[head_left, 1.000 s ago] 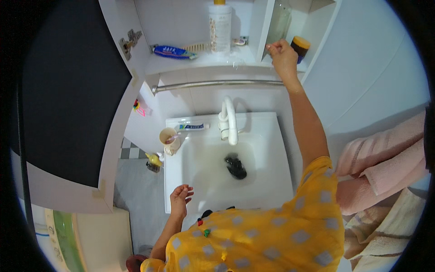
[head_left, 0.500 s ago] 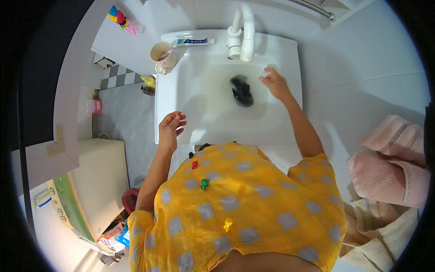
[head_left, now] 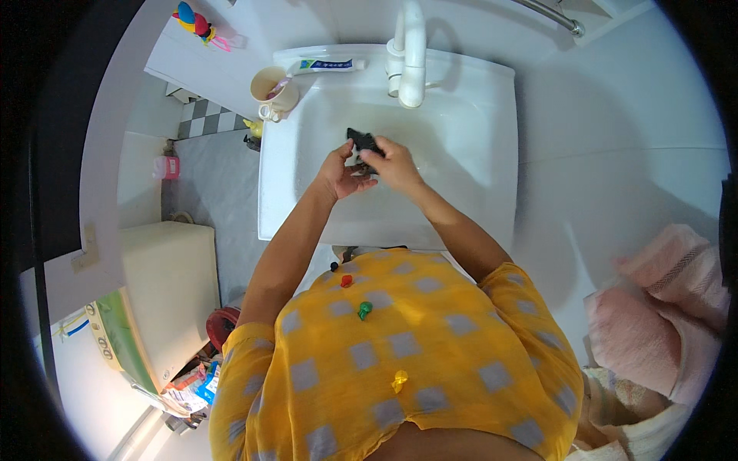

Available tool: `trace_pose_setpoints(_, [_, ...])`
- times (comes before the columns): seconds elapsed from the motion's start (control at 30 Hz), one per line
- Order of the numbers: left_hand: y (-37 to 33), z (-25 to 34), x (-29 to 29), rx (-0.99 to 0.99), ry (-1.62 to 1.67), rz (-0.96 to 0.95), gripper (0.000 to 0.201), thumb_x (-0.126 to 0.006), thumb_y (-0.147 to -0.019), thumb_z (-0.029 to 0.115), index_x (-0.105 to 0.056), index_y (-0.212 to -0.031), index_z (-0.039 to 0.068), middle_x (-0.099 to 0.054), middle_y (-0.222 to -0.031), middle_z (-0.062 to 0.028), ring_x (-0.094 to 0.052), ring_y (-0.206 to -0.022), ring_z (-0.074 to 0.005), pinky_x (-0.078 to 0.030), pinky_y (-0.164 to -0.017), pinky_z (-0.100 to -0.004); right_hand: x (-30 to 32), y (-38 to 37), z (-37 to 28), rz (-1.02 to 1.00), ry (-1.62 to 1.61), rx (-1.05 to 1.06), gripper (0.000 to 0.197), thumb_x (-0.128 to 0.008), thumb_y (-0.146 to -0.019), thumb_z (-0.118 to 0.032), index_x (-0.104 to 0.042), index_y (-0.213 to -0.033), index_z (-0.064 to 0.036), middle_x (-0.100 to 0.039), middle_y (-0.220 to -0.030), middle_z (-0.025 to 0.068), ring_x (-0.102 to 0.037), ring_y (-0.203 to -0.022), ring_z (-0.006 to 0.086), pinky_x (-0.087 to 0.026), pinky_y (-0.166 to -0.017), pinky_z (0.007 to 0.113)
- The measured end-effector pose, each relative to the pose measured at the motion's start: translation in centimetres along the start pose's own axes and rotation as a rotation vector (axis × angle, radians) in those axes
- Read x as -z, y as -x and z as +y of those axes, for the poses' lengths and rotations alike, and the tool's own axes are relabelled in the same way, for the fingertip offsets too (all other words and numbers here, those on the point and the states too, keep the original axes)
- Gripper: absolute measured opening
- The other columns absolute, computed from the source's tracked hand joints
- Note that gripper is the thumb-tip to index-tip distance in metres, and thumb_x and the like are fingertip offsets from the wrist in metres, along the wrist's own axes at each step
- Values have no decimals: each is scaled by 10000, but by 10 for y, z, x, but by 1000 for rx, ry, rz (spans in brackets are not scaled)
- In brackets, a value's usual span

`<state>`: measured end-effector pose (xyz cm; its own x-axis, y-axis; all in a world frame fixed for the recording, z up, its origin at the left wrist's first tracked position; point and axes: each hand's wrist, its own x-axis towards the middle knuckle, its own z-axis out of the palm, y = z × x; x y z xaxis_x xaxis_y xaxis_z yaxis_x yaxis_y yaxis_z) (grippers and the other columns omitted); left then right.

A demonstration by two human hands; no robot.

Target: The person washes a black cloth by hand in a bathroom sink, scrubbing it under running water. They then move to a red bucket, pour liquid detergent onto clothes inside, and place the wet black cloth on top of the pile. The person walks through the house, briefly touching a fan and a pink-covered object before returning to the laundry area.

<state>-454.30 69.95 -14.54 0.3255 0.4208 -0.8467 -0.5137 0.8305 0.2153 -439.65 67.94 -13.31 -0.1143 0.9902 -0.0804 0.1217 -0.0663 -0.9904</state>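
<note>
1. Head view: a smooth white sink (head_left: 461, 154) with rounded corners sits under a shiny white tap (head_left: 411, 54). A small black thing (head_left: 363, 142) with a lumpy shape is over the middle of the basin, below the tap.
2. The left hand (head_left: 340, 173) is curled, and its fingers touch the black thing from the left. The right hand (head_left: 392, 163) is curled too and grips the black thing from the right. The two hands touch each other.
3. Both arms reach forward from a yellow shirt with grey squares (head_left: 400, 353) and bend in toward the middle.
4. A cream cup (head_left: 273, 86) stands on the sink's back left corner. A toothpaste tube (head_left: 330, 66) lies flat beside it. Fluffy pink towels (head_left: 661, 307) hang on the right.
</note>
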Motion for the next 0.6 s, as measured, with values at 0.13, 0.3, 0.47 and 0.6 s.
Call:
trace_pose_setpoints(0.13, [-44,5,27,-154,-97,-509,304,-483,-899,357,-537,-929,59,-580,-868,-120,-567,-803,-233,-482,-724,-387,-16,21,-46,-145,227,330,264,-599,-803,-234,-506,-670,-26,-541,-575,129,-538,-517,300,-433,-513,383])
trace_pose_setpoints(0.3, [-63,-36,15,-271,298,-259,305,-403,-923,330,-552,-896,66,-602,-855,-91,-583,-747,-230,-497,-706,-364,-16,1,-10,25,446,482,294,-585,-798,-279,-524,-610,-62,-550,-575,140,-555,-537,350,-425,-490,449])
trace_pose_setpoints(0.47, [-45,-51,-21,-164,-22,-80,246,-381,-936,270,-539,-1012,97,-602,-892,-44,-567,-757,-174,-475,-646,-336,43,-47,36,65,888,128,326,-498,-836,-365,-630,-705,-97,-632,-683,126,-618,-650,332,-488,-608,446])
trace_pose_setpoints(0.6, [-36,-45,-30,-93,61,31,383,-407,-935,318,-403,-1244,92,-447,-1222,-153,-466,-1070,-294,-426,-844,-450,108,-64,96,267,973,-104,422,-554,-830,-359,-577,-1059,-5,-596,-1054,190,-565,-987,343,-455,-826,431])
